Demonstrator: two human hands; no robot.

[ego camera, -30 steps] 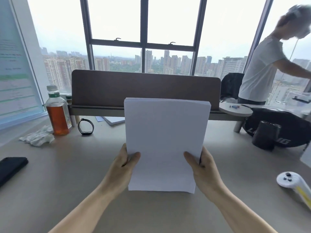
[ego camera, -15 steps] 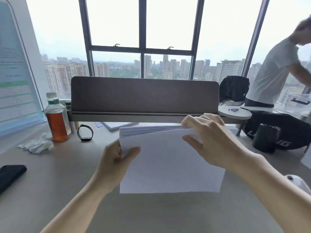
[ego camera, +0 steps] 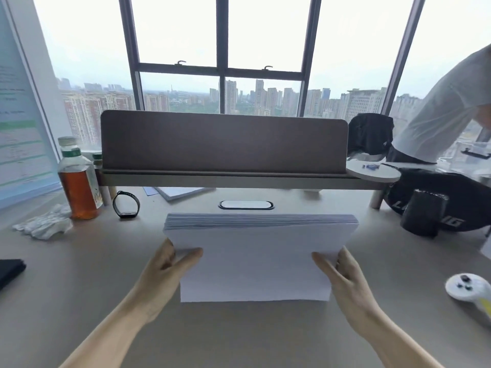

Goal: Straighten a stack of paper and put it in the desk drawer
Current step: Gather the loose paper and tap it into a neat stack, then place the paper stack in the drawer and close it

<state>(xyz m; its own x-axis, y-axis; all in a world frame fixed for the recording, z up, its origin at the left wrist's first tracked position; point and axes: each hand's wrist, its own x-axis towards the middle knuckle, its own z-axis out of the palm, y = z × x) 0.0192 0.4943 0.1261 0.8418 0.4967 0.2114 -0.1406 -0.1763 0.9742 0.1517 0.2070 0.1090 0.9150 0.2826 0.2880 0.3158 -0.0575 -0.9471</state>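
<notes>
A thick stack of white paper (ego camera: 255, 261) stands on its long edge on the grey desk (ego camera: 239, 335), turned landscape, its top edge slightly fanned. My left hand (ego camera: 164, 277) grips the stack's left side, thumb on the front face. My right hand (ego camera: 345, 277) grips the right side the same way. No drawer shows in this view.
A brown divider panel (ego camera: 223, 142) on a shelf runs behind the stack. A tea bottle (ego camera: 78, 181), a wristband (ego camera: 126, 204) and crumpled tissue (ego camera: 45, 224) lie at left, a dark phone (ego camera: 10, 269) far left. A white controller (ego camera: 470, 290) and black bag (ego camera: 435, 203) sit right; a person (ego camera: 446, 110) stands beyond.
The stack went from upright portrait to landscape on its long edge. My right hand moved from the top edge down to the right side.
</notes>
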